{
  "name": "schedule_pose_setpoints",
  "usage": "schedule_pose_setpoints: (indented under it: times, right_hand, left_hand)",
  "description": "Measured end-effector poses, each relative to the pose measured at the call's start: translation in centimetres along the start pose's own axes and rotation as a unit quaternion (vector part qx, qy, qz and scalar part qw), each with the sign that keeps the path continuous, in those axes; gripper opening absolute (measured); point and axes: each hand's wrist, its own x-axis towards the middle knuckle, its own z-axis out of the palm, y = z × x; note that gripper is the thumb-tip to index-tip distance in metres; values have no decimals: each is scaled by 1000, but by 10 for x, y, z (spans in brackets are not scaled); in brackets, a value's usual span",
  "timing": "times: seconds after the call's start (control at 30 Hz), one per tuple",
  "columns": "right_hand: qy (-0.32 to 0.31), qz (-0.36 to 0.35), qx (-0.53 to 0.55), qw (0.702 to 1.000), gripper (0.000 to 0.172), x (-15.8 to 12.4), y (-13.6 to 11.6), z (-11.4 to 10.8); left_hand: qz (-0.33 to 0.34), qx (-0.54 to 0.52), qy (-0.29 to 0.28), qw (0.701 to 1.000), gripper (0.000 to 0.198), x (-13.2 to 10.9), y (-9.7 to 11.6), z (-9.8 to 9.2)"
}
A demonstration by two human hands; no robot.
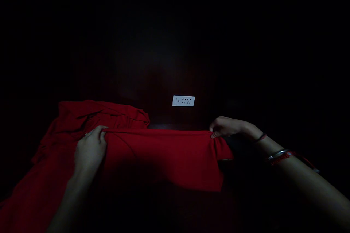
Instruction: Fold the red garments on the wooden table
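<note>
A length of red cloth [164,152] stretches between my two hands, its top edge pulled nearly straight. At the left end of that edge, my left hand [91,149] pinches the fabric, fingers closed. My right hand [222,126] grips the right end between thumb and fingers, and the cloth bunches below it. The lower part of the cloth hangs down into shadow. More red fabric [101,114] lies heaped and wrinkled behind and beside my left hand. Whether the heap and the stretched part are one piece, I cannot tell.
A white socket plate [183,101] sits on the dark surface beyond the cloth. Red fabric [32,200] also spreads toward the lower left corner. Bangles and a red band [281,156] circle my right wrist. Most surroundings are too dark to make out.
</note>
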Motion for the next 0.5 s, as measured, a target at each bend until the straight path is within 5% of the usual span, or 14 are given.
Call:
schedule_pose_setpoints:
  times: [0.13,0.3,0.37,0.5]
  right_hand:
    - [130,49,-107,985,14,14,25,18]
    - [377,117,-62,917,28,39,24,48]
    - [358,146,-25,922,35,50,23,79]
    - [150,72,42,985,26,66,22,148]
  left_hand:
    - [49,0,-58,997,28,14,0,-1]
    - [-28,50,-82,995,36,35,-4,-23]
    - [-73,79,-111,988,41,43,-10,-33]
    - [-92,77,-154,981,47,60,-34,-33]
